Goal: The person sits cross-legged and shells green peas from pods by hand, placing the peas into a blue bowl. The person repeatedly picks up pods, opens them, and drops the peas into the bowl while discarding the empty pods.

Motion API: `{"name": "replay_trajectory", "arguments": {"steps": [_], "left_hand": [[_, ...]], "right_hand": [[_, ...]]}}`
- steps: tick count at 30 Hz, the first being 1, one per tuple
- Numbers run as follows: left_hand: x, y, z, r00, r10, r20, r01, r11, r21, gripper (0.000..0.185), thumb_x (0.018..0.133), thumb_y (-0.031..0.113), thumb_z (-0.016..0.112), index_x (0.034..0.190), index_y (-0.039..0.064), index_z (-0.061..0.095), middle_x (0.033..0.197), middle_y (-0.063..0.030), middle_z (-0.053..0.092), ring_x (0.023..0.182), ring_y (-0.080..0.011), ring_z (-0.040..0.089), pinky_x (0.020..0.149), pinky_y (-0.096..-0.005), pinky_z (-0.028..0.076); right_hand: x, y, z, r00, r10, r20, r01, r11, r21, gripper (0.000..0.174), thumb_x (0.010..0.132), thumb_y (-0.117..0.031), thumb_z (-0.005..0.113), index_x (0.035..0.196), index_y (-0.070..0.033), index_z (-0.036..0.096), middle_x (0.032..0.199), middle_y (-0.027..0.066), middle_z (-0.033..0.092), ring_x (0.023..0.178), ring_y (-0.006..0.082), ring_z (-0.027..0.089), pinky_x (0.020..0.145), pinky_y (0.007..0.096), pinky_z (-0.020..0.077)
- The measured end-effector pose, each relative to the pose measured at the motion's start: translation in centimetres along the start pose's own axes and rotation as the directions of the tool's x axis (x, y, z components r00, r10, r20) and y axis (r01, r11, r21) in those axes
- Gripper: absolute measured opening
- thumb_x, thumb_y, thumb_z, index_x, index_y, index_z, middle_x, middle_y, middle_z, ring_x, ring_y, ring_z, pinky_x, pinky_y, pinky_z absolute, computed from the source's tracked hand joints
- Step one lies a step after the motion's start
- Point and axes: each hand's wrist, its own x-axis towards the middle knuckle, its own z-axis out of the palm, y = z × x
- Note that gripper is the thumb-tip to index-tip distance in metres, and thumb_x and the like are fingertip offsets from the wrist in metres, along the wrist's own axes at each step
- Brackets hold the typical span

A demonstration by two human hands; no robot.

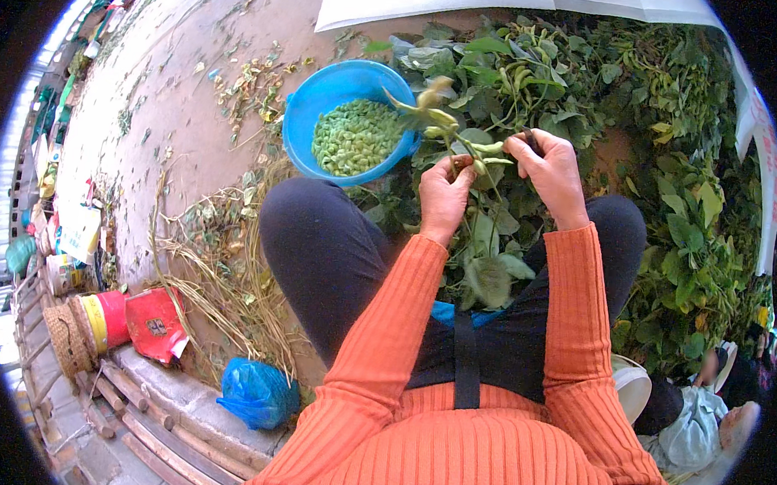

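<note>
Between my knees, my left hand [444,196] grips the stem of a soybean plant [440,122] with green pods, its upper end blurred over the basin's rim. Just to the right, my right hand [547,171] pinches near the tip of a green pod [487,147] on that plant; a dark band or small dark object shows at its fingers. A blue plastic basin [295,141] stands beyond my left knee, holding a heap of shelled green beans [356,137]. Leaves hang from the stem below my hands.
Piled leafy soybean plants [681,236] reach from ahead round to the right. Dry stalks [230,300] and a tied blue plastic bag [258,393] lie left, near wooden poles [164,454]. A pale bucket [630,389] stands by my right hip. Another person [693,418] sits at the lower right.
</note>
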Motion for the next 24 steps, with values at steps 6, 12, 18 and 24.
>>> {"name": "replay_trajectory", "arguments": {"steps": [6, 12, 18, 24], "left_hand": [[0.2, -0.3, -0.6, 1.0, 0.001, -0.008, -0.002, 0.999, -0.052, 0.012, 0.08, 0.003, 0.063, 0.092, -0.001, 0.063, 0.083, -0.0033, 0.066, 0.072, -0.0075, 0.058, 0.068, -0.0227, 0.047], [0.5, -0.8, -0.6, 0.999, 0.036, -0.04, -0.033, 0.998, 0.053, 0.015, 0.079, 0.006, 0.065, 0.091, -0.001, 0.063, 0.082, -0.0032, 0.066, 0.072, -0.0073, 0.058, 0.066, -0.0231, 0.047], [0.3, -0.1, -0.4, 0.96, 0.202, -0.195, -0.171, 0.972, 0.164, 0.026, 0.078, 0.008, 0.066, 0.101, -0.002, 0.058, 0.085, -0.0039, 0.063, 0.074, -0.0094, 0.058, 0.069, -0.0231, 0.047], [-0.8, 3.9, 0.4, 0.942, 0.266, -0.204, -0.285, 0.956, -0.069, 0.015, 0.088, 0.013, 0.054, 0.092, -0.001, 0.056, 0.081, -0.0047, 0.059, 0.066, -0.0092, 0.054, 0.061, -0.0225, 0.046]], "right_hand": [[-1.2, -1.0, 1.1, 0.99, -0.124, 0.066, 0.135, 0.973, -0.188, 0.017, 0.078, -0.014, 0.067, 0.086, 0.001, 0.063, 0.068, -0.0028, 0.057, 0.058, 0.0025, 0.044, 0.052, 0.0196, 0.0379], [-1.4, -0.6, 3.4, 0.981, -0.194, 0.002, 0.187, 0.942, -0.278, 0.025, 0.073, -0.017, 0.07, 0.084, 0.003, 0.06, 0.074, 0.0141, 0.064, 0.065, 0.0199, 0.062, 0.06, 0.0304, 0.0478], [-1.2, 0.2, 4.1, 0.978, -0.184, -0.093, 0.154, 0.951, -0.268, 0.02, 0.074, -0.013, 0.064, 0.082, 0.004, 0.058, 0.073, 0.0155, 0.064, 0.066, 0.0225, 0.063, 0.061, 0.0316, 0.0484], [-0.5, 2.7, 3.9, 0.998, 0.032, -0.06, -0.038, 0.993, -0.108, 0.018, 0.075, -0.011, 0.062, 0.082, 0.004, 0.057, 0.068, 0.0098, 0.062, 0.06, 0.016, 0.059, 0.057, 0.0283, 0.0471]]}}
